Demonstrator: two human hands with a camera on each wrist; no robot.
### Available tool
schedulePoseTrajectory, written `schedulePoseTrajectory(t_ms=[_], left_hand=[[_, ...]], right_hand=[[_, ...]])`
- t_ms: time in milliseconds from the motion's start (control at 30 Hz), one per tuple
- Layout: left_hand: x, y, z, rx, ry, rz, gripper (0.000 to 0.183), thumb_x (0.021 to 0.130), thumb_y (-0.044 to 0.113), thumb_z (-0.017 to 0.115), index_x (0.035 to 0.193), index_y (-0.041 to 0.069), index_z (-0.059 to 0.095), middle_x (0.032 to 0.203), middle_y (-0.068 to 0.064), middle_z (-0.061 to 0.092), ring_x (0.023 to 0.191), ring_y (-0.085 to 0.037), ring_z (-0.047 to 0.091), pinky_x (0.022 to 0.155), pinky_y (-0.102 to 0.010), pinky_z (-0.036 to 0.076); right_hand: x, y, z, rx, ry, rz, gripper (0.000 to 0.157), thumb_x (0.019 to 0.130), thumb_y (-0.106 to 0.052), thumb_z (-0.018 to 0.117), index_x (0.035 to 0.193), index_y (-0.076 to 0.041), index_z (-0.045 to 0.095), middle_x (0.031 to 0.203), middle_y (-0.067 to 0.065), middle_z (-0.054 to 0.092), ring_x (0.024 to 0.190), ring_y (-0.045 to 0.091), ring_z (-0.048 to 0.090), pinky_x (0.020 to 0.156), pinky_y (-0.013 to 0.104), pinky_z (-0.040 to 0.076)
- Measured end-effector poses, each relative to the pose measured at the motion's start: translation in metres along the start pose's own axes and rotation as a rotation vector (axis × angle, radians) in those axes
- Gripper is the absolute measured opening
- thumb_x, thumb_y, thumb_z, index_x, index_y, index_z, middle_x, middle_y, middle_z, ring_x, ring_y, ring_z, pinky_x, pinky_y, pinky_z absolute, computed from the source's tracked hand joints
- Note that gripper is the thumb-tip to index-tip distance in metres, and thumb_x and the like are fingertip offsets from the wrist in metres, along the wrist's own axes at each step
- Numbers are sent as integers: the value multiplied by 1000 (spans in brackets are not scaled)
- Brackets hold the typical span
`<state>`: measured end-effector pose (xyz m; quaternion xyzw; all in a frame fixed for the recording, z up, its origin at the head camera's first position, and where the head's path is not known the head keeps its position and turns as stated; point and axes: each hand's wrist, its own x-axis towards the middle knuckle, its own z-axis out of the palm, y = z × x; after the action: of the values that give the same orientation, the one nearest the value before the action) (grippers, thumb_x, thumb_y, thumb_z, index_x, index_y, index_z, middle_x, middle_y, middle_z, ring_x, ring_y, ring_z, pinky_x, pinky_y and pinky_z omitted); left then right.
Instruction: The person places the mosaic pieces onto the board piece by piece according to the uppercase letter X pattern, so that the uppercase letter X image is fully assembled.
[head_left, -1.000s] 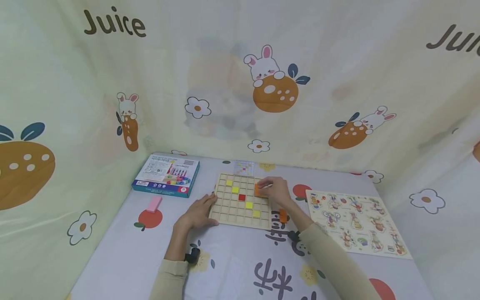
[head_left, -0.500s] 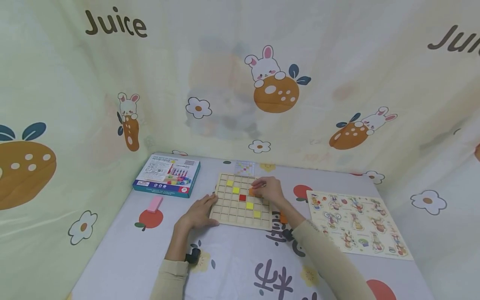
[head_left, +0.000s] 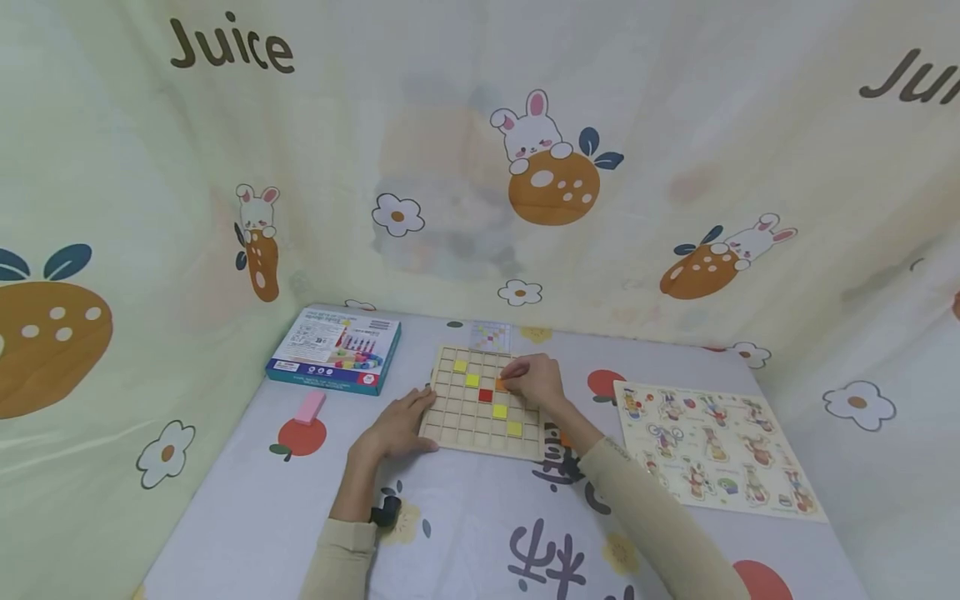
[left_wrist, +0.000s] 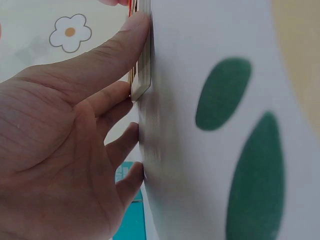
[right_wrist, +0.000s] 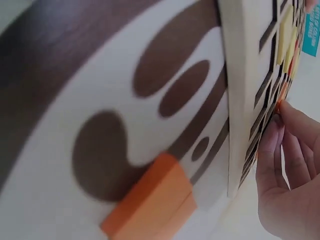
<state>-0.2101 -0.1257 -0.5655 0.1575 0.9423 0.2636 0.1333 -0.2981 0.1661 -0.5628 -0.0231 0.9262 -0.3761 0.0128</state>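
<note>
A pale wooden grid board [head_left: 450,422] lies on the table with several yellow tiles [head_left: 499,412] and a red tile [head_left: 486,396] in a diagonal line. My right hand [head_left: 536,383] pinches an orange tile [head_left: 501,384] between thumb and fingertips, right at the grid squares beside the red tile. At the board's left edge rests my left hand [head_left: 397,423], fingers spread and relaxed; in the left wrist view its thumb [left_wrist: 117,50] touches the board's side. Orange pieces [right_wrist: 155,200] lie on the cloth just off the board's right edge, partly behind my right forearm in the head view.
A printed box [head_left: 333,350] stands at the back left, with a pink block [head_left: 310,408] in front of it. Behind the board lies a small pattern card [head_left: 490,336]. To the right is a flat picture puzzle board [head_left: 712,446]. Patterned cloth walls enclose the table.
My right hand has moved left over the board with the orange tile, from near its right edge to beside the red tile. The left hand has stayed in place.
</note>
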Motion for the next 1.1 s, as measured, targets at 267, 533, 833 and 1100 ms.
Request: schedulePoseTrajectory(t_ms=[267,533,833,1100], left_hand=[[-1,3,-4,-33,-7,-8,92,86,30,86,162,9,38,170,-10,30,159,-34,19,129,-55,19],[5,-6,5,-25,16,-14,94,85,31,86,163,12,37,171,-7,30,160,-31,18,129,-53,18],[-4,4,-7,-19,-6,10,92,87,30,85,162,7,37,170,-11,30,159,-36,19,128,-56,20],[1,-2,1,-17,0,9,93,87,31,84,163,10,34,171,-10,28,160,-33,17,130,-54,16]], right_hand=[[-11,5,-12,-17,4,-30,10,85,-18,89,90,-22,82,85,-10,77,84,12,72,86,39,59],[-26,10,-35,15,36,-29,14,88,-16,85,101,-16,81,90,-5,77,87,16,73,83,41,60],[-47,15,-56,-40,23,-42,21,86,-10,85,106,-13,79,96,-2,78,91,19,73,89,43,60],[-67,32,-74,-100,6,-51,25,84,-7,85,107,-11,79,98,2,77,90,20,72,82,40,62]])
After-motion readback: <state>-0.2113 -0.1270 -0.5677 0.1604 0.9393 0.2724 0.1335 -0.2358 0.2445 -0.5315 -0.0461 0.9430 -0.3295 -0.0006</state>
